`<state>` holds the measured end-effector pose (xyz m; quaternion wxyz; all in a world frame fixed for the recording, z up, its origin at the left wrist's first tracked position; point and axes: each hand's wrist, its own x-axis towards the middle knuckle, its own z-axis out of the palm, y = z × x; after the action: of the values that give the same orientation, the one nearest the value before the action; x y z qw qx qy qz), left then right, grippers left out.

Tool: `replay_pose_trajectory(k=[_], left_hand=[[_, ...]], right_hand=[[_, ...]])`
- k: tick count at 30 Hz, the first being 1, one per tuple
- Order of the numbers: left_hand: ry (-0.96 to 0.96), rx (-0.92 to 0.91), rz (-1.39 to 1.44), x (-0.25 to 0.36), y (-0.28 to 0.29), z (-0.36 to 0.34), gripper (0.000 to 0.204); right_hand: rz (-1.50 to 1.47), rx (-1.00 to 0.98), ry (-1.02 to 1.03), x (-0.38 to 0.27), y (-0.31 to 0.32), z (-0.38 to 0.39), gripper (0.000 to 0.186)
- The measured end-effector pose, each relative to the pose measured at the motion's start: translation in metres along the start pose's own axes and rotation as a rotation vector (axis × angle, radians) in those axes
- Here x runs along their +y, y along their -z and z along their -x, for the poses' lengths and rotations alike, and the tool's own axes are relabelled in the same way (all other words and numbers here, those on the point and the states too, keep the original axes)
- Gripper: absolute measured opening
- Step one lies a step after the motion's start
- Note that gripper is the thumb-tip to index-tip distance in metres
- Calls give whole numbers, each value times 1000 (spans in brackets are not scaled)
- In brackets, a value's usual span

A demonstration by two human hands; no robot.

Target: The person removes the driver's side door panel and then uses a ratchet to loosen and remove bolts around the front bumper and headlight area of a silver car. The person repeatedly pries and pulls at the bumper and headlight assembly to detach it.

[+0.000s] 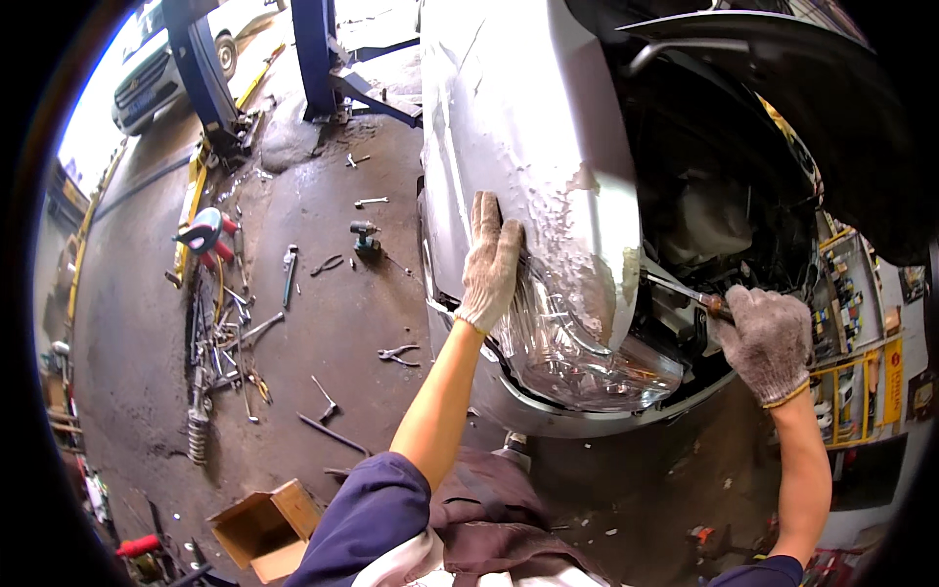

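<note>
Grey-gloved right hand [768, 338] grips one screwdriver [696, 296] near one headlight [587, 367].

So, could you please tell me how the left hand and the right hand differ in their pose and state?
The left hand has its fingers extended, while the right hand is curled closed. The left hand rests on the silver car body; the right hand grips a screwdriver-like tool. Both wear knitted gloves.
</note>
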<state>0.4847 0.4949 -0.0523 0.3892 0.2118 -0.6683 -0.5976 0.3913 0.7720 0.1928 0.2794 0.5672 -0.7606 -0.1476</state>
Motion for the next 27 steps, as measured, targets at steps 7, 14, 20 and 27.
replay_pose_trajectory(k=[7,14,20,27], left_hand=[[122,0,-25,-52,16,-6,78],[-117,77,-138,-33,-8,-35,73],[-126,151,-60,-59,5,-94,83],[-70,213,710,-139,95,-144,58]], right_hand=[[30,-28,-7,-7,2,-6,26],[-6,-103,-13,-8,9,-6,25],[-25,-86,-2,-6,3,-10,23],[-39,-85,-9,-9,0,-14,24]])
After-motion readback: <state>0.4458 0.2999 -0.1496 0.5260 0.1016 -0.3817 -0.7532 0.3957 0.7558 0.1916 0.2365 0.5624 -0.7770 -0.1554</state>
